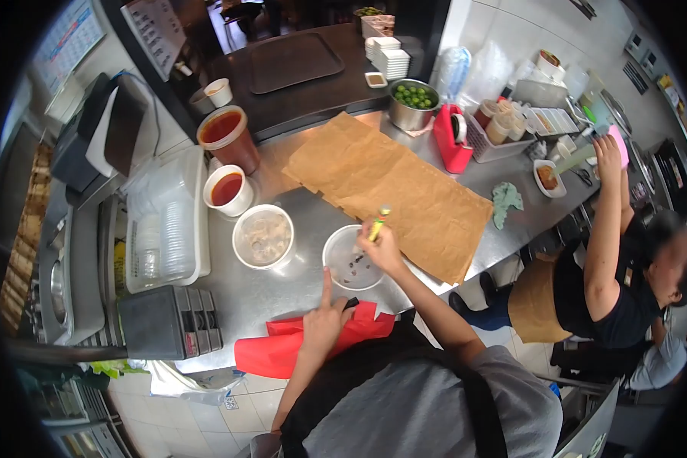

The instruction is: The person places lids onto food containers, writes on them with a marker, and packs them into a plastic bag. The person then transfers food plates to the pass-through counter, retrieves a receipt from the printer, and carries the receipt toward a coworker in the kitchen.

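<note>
My right hand (pixel 382 248) is closed around a yellow-green marker (pixel 377 227), held upright over the right side of a round white tub (pixel 330 256). Dark specks or marks show in the tub's translucent middle; I cannot tell which. My left hand (pixel 324 330) stretches its index finger to the tub's near left rim. Its other fingers are curled on a small black piece (pixel 351 303) that looks like a cap. Beneath that hand lies a red fabric bag (pixel 263 356) along the counter's front edge. Left of the tub stands a white container (pixel 263 237) with pale contents.
Brown paper (pixel 404 191) covers the counter's middle. A large tub of red sauce (pixel 223 130) and a smaller cup of red liquid (pixel 227 188) stand at left, near a basket of plastic lids (pixel 172 221). A pot of green limes (pixel 414 97) sits behind. A co-worker (pixel 611 275) works at right.
</note>
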The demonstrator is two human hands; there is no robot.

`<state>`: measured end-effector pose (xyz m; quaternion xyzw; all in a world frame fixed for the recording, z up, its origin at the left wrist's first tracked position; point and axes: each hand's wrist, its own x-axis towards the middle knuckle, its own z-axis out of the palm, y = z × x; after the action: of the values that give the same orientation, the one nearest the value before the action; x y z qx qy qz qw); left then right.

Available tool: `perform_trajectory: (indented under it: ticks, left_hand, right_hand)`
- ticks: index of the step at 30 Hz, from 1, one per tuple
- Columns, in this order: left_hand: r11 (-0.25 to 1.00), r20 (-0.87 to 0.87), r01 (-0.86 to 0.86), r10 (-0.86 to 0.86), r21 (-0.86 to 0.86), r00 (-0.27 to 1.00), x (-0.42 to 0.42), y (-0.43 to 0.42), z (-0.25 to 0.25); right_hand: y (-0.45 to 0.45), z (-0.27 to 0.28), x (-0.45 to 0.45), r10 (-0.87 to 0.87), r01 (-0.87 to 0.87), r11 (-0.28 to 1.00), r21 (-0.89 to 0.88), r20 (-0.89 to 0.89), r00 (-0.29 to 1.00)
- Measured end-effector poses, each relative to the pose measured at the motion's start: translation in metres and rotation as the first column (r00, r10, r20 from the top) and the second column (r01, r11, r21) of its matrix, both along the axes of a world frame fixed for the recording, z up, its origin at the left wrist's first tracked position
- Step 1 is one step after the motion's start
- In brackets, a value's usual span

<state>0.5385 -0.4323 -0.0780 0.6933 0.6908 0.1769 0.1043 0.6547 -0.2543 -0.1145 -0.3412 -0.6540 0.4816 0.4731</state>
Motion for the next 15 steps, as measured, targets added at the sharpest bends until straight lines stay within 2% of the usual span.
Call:
perform_trajectory:
  ticks: [1, 2, 6, 11, 13, 15]
  left_hand:
    - [0.997, 0.005, -0.026, 0.026, 0.076, 1.000, -0.010, -0.001, 0.009]
    - [0.994, -0.001, -0.080, 0.080, 0.078, 0.997, -0.020, 0.000, 0.020]
    - [0.960, -0.029, -0.259, 0.263, 0.107, 0.964, -0.064, 0.010, 0.023]
    - [0.955, -0.092, -0.265, 0.278, 0.134, 0.956, -0.062, 0.002, 0.004]
    - [0.945, -0.011, -0.327, 0.327, 0.026, 0.945, -0.050, -0.002, 0.006]
    - [0.946, 0.004, -0.320, 0.320, 0.052, 0.947, -0.041, -0.005, 0.004]
  right_hand:
    - [0.003, -0.001, -0.004, -0.031, 0.034, 0.999, 0.019, -0.137, 0.990]
    - [0.002, 0.008, -0.004, -0.013, 0.004, 0.998, -0.056, -0.178, 0.984]
    - [0.002, 0.039, -0.024, 0.100, -0.121, 0.986, -0.111, -0.176, 0.979]
    - [-0.001, 0.059, -0.082, 0.210, -0.262, 0.950, -0.170, -0.273, 0.939]
    - [0.000, 0.052, -0.107, 0.297, -0.325, 0.941, -0.093, -0.232, 0.926]
    - [-0.004, 0.048, -0.124, 0.348, -0.377, 0.921, -0.095, -0.231, 0.909]
